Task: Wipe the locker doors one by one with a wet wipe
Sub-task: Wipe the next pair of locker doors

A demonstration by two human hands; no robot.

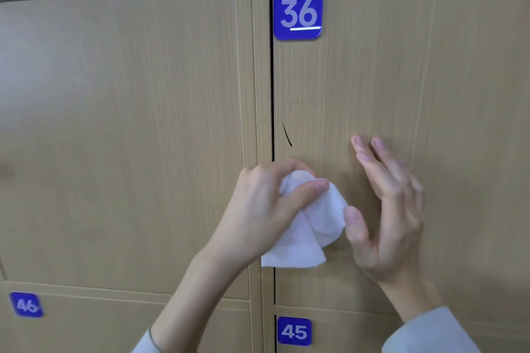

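Left hand (266, 203) pinches the bunched wipe (307, 226) against door 36 (430, 80), below its number plate (298, 11). Right hand (393, 209), fingers straight, rests flat just beside the wipe. Best practice: spread the wipe, press evenly over the dark mark (287, 135) below the plate.

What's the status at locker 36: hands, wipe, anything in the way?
Left hand grips the wet wipe, low on door 36. Right hand open, fingers straight near the door. Dark mark above the wipe. Nothing in the way.
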